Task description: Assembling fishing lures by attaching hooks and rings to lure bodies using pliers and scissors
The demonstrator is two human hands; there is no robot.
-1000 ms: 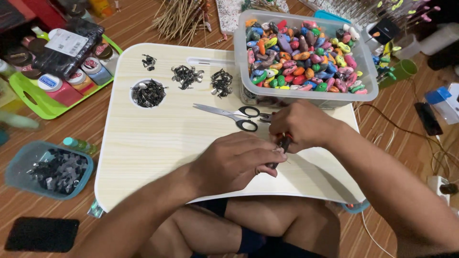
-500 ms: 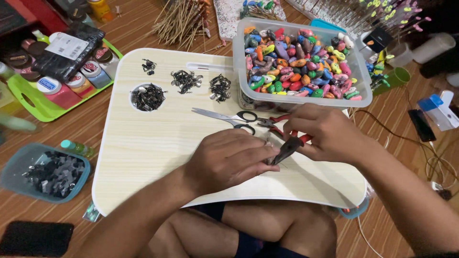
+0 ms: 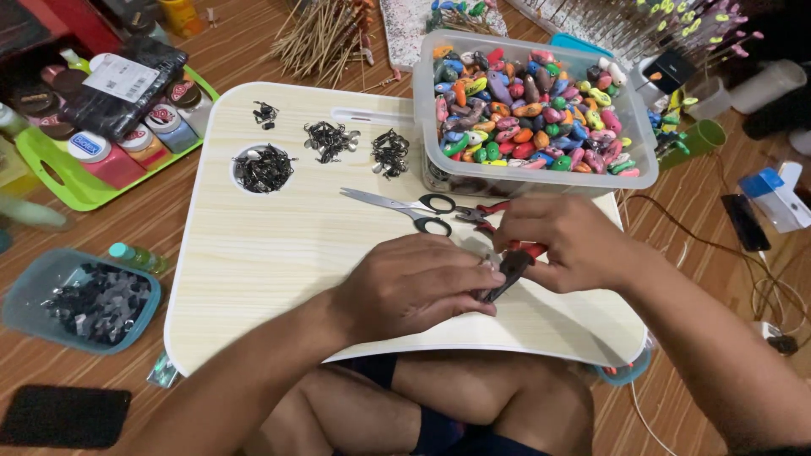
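Observation:
My right hand (image 3: 562, 241) grips a pair of pliers (image 3: 511, 268) with red and black handles, jaws pointing down and left. My left hand (image 3: 418, 283) is curled with its fingertips against the pliers' jaws; whatever it pinches there is hidden. Both hands hover over the front right of a pale wooden lap table (image 3: 253, 253). Just behind them lie scissors (image 3: 405, 205) and a second red-handled plier (image 3: 483, 213). Small black metal pieces sit in a round recess (image 3: 263, 166) and in loose piles (image 3: 329, 139) (image 3: 389, 152).
A clear tub of coloured beads (image 3: 524, 101) stands at the table's back right. On the floor to the left are a green tray of paint jars (image 3: 76, 190), a blue tub of dark pieces (image 3: 84, 300) and a black phone (image 3: 63, 416). Wooden sticks (image 3: 325, 34) lie behind, cables to the right.
The pliers have come out from under my right hand and now show between the two hands. Both hands stay close together at the same spot.

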